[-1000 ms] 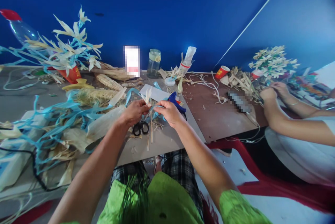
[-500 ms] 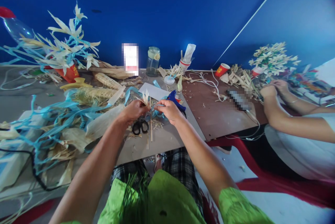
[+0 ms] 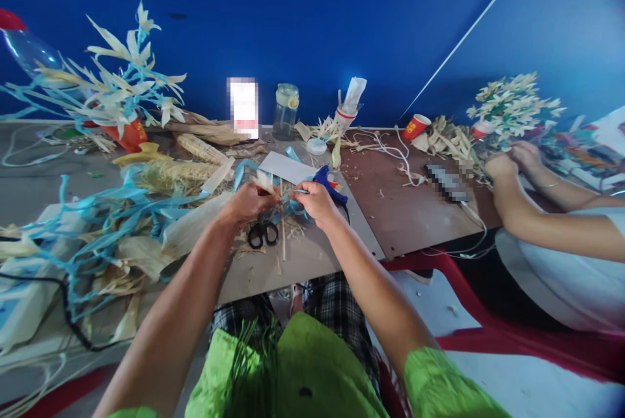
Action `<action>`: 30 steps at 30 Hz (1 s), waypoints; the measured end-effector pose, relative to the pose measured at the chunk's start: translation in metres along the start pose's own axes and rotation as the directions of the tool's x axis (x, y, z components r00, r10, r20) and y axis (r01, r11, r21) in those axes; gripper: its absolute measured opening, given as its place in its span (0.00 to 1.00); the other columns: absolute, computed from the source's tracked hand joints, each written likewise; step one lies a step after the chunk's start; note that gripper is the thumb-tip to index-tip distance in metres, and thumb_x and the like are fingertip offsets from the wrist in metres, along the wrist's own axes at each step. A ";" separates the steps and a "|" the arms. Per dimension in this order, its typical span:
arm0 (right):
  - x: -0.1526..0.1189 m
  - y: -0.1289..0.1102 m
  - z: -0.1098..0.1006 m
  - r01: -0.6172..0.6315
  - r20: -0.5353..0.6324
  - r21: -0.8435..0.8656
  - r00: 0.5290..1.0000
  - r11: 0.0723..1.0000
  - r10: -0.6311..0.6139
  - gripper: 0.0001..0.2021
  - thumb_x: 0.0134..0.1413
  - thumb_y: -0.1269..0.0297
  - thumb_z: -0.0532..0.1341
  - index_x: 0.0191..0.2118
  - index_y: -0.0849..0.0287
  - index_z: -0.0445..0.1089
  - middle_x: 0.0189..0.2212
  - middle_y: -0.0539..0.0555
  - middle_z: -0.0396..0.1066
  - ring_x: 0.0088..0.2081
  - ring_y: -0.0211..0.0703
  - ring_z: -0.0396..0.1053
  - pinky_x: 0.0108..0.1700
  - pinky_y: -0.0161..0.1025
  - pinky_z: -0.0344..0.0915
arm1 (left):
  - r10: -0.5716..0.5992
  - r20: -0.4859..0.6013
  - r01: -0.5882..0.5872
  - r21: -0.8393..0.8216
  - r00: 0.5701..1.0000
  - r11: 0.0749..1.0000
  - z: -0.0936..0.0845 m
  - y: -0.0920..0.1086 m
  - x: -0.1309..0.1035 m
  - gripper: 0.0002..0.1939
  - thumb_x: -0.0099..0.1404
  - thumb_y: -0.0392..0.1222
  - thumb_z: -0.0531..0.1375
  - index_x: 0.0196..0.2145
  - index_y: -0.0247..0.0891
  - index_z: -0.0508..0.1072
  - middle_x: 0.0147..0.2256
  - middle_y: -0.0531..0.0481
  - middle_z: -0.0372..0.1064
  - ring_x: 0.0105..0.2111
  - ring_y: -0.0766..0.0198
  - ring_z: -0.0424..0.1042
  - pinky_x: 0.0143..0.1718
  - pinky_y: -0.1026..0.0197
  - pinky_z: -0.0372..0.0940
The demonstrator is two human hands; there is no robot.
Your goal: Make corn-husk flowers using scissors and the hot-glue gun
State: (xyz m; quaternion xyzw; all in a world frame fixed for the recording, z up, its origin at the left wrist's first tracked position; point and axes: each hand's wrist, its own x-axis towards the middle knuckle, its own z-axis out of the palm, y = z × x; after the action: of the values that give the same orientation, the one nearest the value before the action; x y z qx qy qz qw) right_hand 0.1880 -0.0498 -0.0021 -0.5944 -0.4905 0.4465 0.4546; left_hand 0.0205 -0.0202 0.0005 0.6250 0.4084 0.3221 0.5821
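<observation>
the left hand (image 3: 248, 202) is closed, thumb and fingertips pinching a small, pale, petal-like tuft of dry husk (image 3: 264, 181). just beside it, the right hand (image 3: 317, 203) is closed too, pinching a thin, light-blue ribbon-like strip (image 3: 301, 191). both hands are raised a little over the front of the grey flat-topped desk (image 3: 315, 258). to my eye the piece between them is part-made: the tuft is gathered, but the strip's end is in the fingers, so the binding looks unfinished. how many turns are on it, i can't tell; the fingers cover the join.

under the hands lie black-handled scissors (image 3: 262, 235) with rounded loops, and a straight, tan, woody stick (image 3: 284, 245) among brittle scraps. a glossy blue glue gun (image 3: 329, 185) sits by the right hand, near a smooth white sheet (image 3: 284, 167).

farther left, a tangle of crinkled light-blue strips (image 3: 117, 226) spreads over papery, curled beige husks (image 3: 146, 256), with a knobbly, tapering corn cob (image 3: 200, 149) behind. beyond, pointed cream husk flowers on blue-wrapped stems (image 3: 134, 69) stand in a red paper cup (image 3: 127, 137), seemingly complete.
</observation>
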 end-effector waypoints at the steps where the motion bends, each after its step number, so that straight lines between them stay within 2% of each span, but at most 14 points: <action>1: 0.000 0.001 0.000 0.019 -0.008 -0.018 1.000 1.000 -0.020 0.13 0.36 0.55 0.63 0.24 0.61 0.70 0.18 0.46 0.64 0.22 0.33 0.57 0.25 0.32 0.52 | 0.001 -0.015 -0.001 -0.003 1.000 1.000 0.000 0.000 0.000 0.06 0.47 0.40 0.62 0.24 0.34 0.70 0.19 0.57 0.59 0.19 0.72 0.53 0.20 0.66 0.48; 11: -0.005 0.000 -0.001 0.061 0.031 -0.086 0.998 0.994 -0.058 0.10 0.39 0.59 0.61 0.25 0.61 0.70 0.17 0.45 0.62 0.22 0.33 0.55 0.27 0.32 0.52 | -0.043 -0.043 0.041 -0.040 0.998 0.998 0.000 0.001 0.000 0.10 0.45 0.41 0.63 0.26 0.34 0.70 0.19 0.56 0.60 0.19 0.71 0.54 0.21 0.66 0.49; 20: -0.009 -0.006 0.002 0.092 0.040 -0.107 0.995 0.990 -0.088 0.09 0.40 0.59 0.61 0.24 0.61 0.70 0.17 0.45 0.62 0.23 0.33 0.56 0.27 0.32 0.52 | 0.015 -0.040 -0.017 -0.070 0.999 0.997 0.005 0.006 0.002 0.09 0.45 0.41 0.63 0.25 0.34 0.70 0.22 0.55 0.65 0.23 0.69 0.60 0.26 0.66 0.54; 25: -0.010 -0.006 0.001 0.084 0.004 -0.098 0.996 0.992 -0.084 0.09 0.40 0.59 0.61 0.24 0.61 0.69 0.18 0.45 0.61 0.23 0.33 0.55 0.28 0.32 0.52 | -0.031 -0.042 0.027 -0.086 0.999 0.996 0.002 0.003 0.000 0.11 0.46 0.43 0.64 0.28 0.34 0.71 0.20 0.56 0.62 0.19 0.71 0.56 0.22 0.66 0.50; 30: -0.012 -0.009 -0.002 0.080 -0.013 -0.086 0.997 0.993 -0.082 0.10 0.39 0.58 0.62 0.24 0.60 0.69 0.17 0.45 0.61 0.23 0.34 0.55 0.27 0.33 0.51 | 0.002 -0.019 -0.004 -0.123 1.000 0.992 -0.002 0.008 -0.003 0.10 0.47 0.45 0.64 0.24 0.36 0.70 0.18 0.56 0.59 0.19 0.70 0.55 0.22 0.65 0.51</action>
State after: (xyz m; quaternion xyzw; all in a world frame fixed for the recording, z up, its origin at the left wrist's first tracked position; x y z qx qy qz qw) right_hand 0.1870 -0.0608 0.0079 -0.5964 -0.5291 0.4016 0.4506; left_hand 0.0184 -0.0223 0.0089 0.5856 0.3924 0.3533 0.6151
